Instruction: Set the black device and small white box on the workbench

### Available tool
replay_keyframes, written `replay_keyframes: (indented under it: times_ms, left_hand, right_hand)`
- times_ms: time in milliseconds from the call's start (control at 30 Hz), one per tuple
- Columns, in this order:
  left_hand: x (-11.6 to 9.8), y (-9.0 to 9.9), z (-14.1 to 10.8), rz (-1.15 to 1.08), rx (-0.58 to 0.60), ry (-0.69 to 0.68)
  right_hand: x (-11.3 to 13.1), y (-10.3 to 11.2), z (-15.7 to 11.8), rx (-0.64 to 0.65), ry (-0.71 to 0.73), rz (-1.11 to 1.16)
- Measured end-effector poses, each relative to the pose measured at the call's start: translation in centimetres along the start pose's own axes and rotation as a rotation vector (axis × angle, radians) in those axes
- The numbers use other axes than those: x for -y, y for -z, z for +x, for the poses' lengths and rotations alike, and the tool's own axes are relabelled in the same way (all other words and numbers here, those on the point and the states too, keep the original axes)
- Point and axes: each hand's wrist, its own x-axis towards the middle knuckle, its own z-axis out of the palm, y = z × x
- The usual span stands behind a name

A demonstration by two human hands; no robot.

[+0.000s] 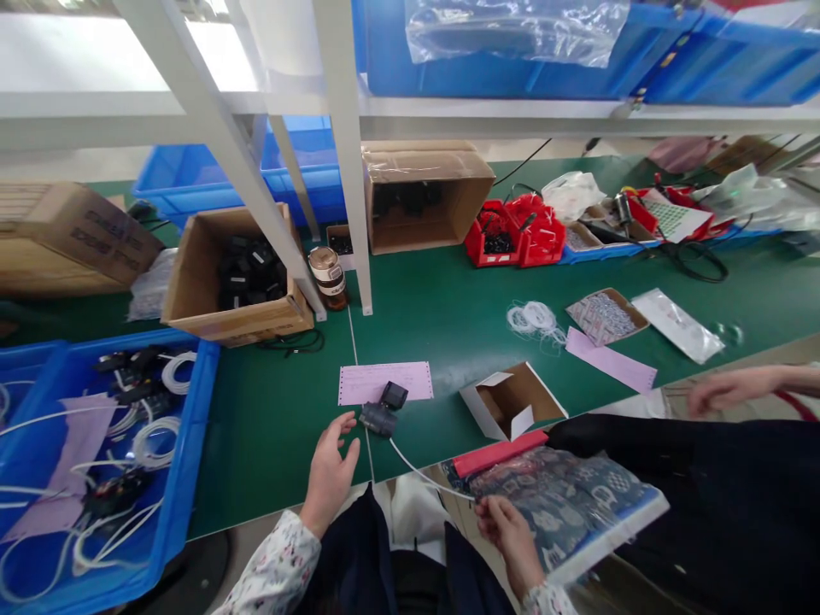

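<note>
Black device point(378, 418) lies right of the open, empty left hand point(331, 465); right hand point(506, 530), nearer, pinches its white cable point(426, 477); hands apart.

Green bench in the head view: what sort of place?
Probably a small-parts assembly workshop: the green bench has a blue bin of coiled white cables, a carton of black parts and red parts trays.

Pinching the end of a white cable point(426, 478) in the right hand point(509, 534), beside a patterned, plastic-wrapped packet point(570, 495). Holding the left hand point(331, 470) open, just beside a black device point(379, 419) on the green table point(256, 453), near a pink slip point(365, 382) and an open box point(480, 412).
</note>
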Motion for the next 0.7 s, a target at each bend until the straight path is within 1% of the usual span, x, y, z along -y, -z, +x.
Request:
replay_keyframes:
  times_ms: [133,200,267,433,533,600,700]
  left_hand:
    - [-0.3,-0.1,0.4,-0.002,0.027,0.002]
    - [-0.4,-0.2,0.6,0.003,0.041,-0.004]
    - [-0.3,-0.4,0.8,0.029,0.038,-0.019]
    - [0.7,-1.7,1.9,0.177,-0.099,-0.043]
    - [1.2,-2.6,2.7,0.182,-0.123,-0.022]
    - [1.5,-3.1,3.2,0.174,-0.118,-0.009]
    - [1.8,-3.6,3.7,0.168,-0.11,0.017]
  right_hand:
    - [0.1,-1.3,-0.6,0.167,0.025,-0.105]
    - [0.2,-1.5,-0.6,0.215,0.048,-0.166]
    - [0.4,-1.4,-0.3,0.228,0.076,-0.244]
    - [0.1,-0.5,1.5,0.213,0.15,-0.437]
    - [-0.6,-0.3,3.0,0.152,0.165,-0.499]
    - [-1.5,-0.5,3.8,0.104,0.129,-0.513]
    - [-3.1,-1.5,4.5,0.045,0.026,-0.461]
